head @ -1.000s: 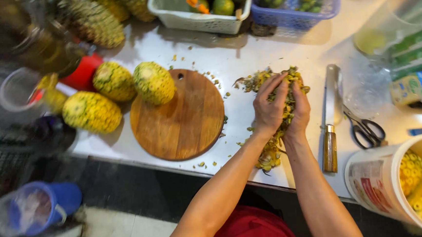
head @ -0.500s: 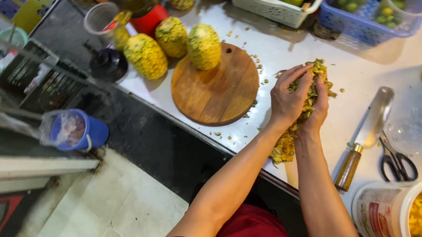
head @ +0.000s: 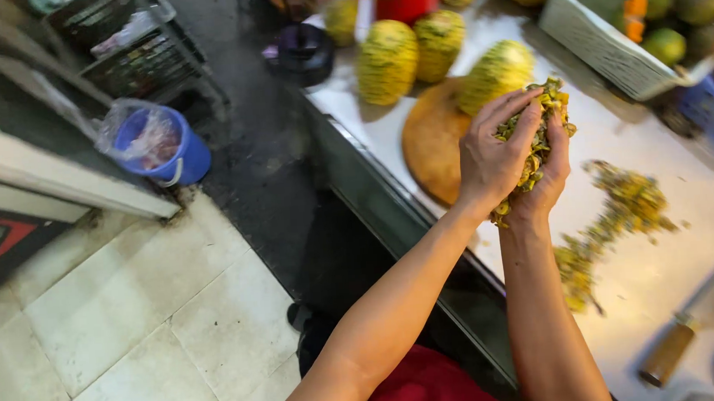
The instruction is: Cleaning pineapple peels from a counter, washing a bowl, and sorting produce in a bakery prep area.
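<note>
Both hands, left hand [head: 495, 163] and right hand [head: 547, 176], grip pressed together around a clump of pineapple peelings [head: 535, 136], cupping them so scraps stay bundled above the counter [head: 675, 272].

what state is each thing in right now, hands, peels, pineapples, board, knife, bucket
left hand: closed on the peel scraps, lifted off the counter
right hand: cupped against the same scraps
peel scraps: bunched between both hands
loose peels: scattered on the counter
pineapples: peeled, whole
cutting board: flat, one pineapple at its edge
knife: lying flat, unheld
blue bucket: lined with a bag, on the floor
</note>
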